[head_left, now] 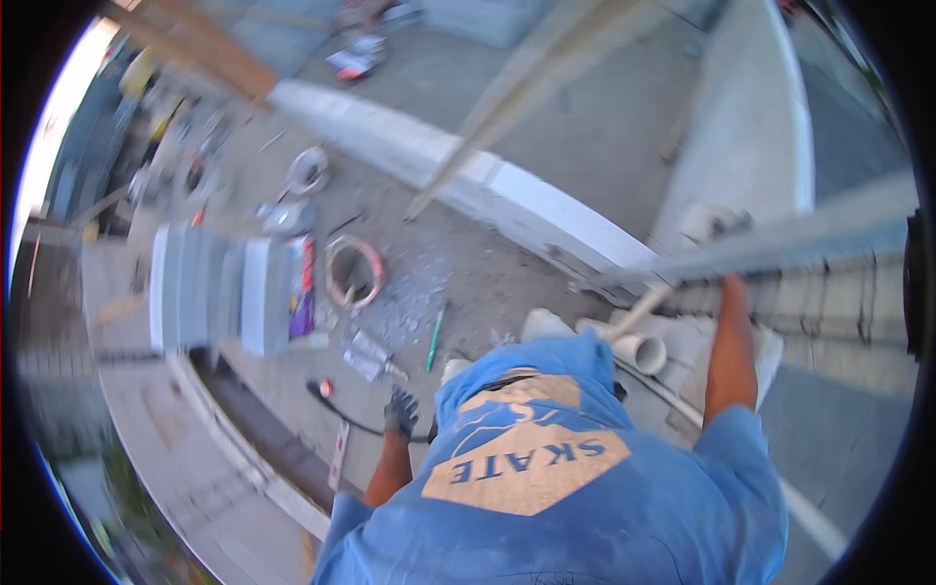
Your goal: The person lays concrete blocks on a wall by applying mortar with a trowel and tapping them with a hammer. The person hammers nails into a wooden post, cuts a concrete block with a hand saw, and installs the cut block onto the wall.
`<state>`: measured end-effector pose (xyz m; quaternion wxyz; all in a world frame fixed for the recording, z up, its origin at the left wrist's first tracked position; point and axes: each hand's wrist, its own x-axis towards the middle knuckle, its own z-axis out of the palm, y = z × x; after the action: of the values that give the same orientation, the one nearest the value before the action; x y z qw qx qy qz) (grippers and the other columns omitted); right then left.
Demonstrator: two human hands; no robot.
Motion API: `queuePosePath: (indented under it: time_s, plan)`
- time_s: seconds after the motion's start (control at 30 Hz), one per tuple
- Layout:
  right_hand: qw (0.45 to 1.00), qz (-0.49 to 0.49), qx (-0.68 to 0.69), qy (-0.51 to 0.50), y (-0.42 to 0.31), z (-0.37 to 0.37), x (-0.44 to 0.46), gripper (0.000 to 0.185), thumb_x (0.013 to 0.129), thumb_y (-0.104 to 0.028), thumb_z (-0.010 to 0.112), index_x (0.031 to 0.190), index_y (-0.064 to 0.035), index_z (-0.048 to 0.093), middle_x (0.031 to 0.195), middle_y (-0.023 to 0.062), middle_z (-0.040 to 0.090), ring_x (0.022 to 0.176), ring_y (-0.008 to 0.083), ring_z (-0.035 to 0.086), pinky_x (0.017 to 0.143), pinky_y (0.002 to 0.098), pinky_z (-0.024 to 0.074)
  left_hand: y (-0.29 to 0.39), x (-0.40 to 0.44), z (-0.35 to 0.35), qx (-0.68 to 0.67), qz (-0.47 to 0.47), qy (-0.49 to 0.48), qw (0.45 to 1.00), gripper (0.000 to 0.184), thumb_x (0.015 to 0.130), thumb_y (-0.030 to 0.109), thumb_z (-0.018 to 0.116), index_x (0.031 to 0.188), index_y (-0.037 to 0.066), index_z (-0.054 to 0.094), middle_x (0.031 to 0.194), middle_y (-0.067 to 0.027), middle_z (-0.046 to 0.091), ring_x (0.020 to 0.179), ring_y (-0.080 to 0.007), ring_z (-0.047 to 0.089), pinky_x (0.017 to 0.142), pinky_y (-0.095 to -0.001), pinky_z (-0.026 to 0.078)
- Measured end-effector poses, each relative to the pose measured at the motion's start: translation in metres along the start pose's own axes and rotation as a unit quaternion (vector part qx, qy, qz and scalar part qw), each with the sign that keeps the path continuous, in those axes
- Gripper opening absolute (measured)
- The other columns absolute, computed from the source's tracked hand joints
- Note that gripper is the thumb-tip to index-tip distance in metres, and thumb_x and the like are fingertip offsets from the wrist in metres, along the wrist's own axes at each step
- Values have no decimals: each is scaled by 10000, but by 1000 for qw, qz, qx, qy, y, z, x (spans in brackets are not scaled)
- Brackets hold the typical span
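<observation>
My left hand, in a dark glove, hangs low beside my blue shirt with fingers apart and nothing in it. A black hose or cable runs close by it. My right arm reaches forward to a long grey bar that crosses in front of the wrist. Beyond the bar shows the blurred, pale-gloved right hand; whether its fingers are closed on the bar cannot be made out. A white pipe lies between my body and that arm. On the floor, ahead of my left hand, is a green stick-like tool.
A row of white blocks crosses ahead, with a slanting wooden pole over it. Coils of tubing and rubble lie on the floor. Stacked grey blocks stand left, by a long trough. A pale panel leans at right.
</observation>
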<state>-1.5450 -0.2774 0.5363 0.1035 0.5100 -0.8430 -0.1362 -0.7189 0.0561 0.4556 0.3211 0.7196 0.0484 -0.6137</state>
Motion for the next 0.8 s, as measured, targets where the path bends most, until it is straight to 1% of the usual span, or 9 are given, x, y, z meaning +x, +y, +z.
queuePosePath:
  time_s: [0.07, 0.17, 0.23, 0.3, 0.37, 0.53, 0.63, 0.73, 0.8]
  plan:
    - [982, -39, -177, 46, 53, 55, 23, 710, 998, -488, 386, 1529, -51, 208, 1605, 73, 173, 1465, 217, 169, 1197, 355, 166, 5, -8, 0, -25, 20, -6, 999, 731, 900, 637, 474, 1422, 128, 411, 1433, -81, 460, 1298, -287, 445, 1007, -524, 289]
    - [987, 131, -4, 93, 11, -97, -62, 645, 959, -461, 471, 1433, -48, 328, 1443, 109, 338, 1314, 240, 334, 1071, 364, 292, 25, -14, 4, -43, 23, 12, 999, 684, 905, 626, 483, 1375, 128, 471, 1377, -63, 526, 1261, -265, 484, 987, -500, 305]
    - [975, 190, 35, 110, -15, -174, -121, 603, 932, -443, 528, 1369, -46, 408, 1336, 134, 447, 1213, 256, 444, 987, 370, 377, 34, -7, 0, -40, 10, 23, 999, 656, 909, 619, 488, 1348, 133, 503, 1342, -55, 562, 1239, -254, 505, 981, -485, 313]
    - [964, 230, 56, 119, -41, -237, -179, 561, 906, -426, 586, 1305, -44, 488, 1228, 158, 557, 1112, 272, 554, 903, 375, 462, 33, 15, -15, -23, 0, -40, 999, 618, 917, 627, 484, 1305, 149, 549, 1294, -47, 600, 1198, -232, 535, 975, -456, 329]
    - [958, 249, 80, 121, -68, -290, -232, 521, 879, -408, 643, 1241, -41, 568, 1121, 182, 667, 1011, 288, 664, 819, 381, 546, 34, 34, -32, -48, -9, -59, 997, 619, 913, 639, 486, 1289, 153, 562, 1276, -47, 612, 1194, -227, 534, 981, -449, 328]
    - [918, 183, 301, 185, -78, -341, -338, 561, 884, -466, 601, 1253, -46, 562, 1166, 178, 622, 1004, 265, 638, 781, 382, 549, 53, 32, -77, -127, -6, -118, 985, 643, 916, 652, 484, 1257, 114, 579, 1247, -68, 628, 1152, -232, 562, 988, -425, 377]
    - [865, 131, 468, 123, -118, -345, -386, 588, 886, -502, 576, 1260, -48, 559, 1193, 175, 595, 1001, 252, 623, 759, 382, 551, 65, 29, -96, -156, 3, -173, 972, 669, 926, 646, 472, 1256, 72, 567, 1274, -108, 613, 1135, -256, 584, 995, -409, 431]
    - [794, 74, 603, -3, -198, -335, -422, 616, 889, -537, 552, 1267, -51, 555, 1221, 173, 569, 997, 238, 608, 737, 382, 553, 92, 6, -83, -192, -33, -277, 941, 701, 920, 654, 470, 1252, 43, 563, 1295, -151, 597, 1159, -289, 587, 1023, -398, 447]
    - [741, 21, 660, -119, -272, -325, -439, 635, 891, -560, 535, 1272, -53, 553, 1239, 171, 551, 995, 229, 598, 722, 382, 555, 107, -4, -63, -254, -55, -428, 865, 810, 874, 702, 490, 1361, 55, 480, 1410, -177, 494, 1268, -314, 510, 1074, -430, 403]
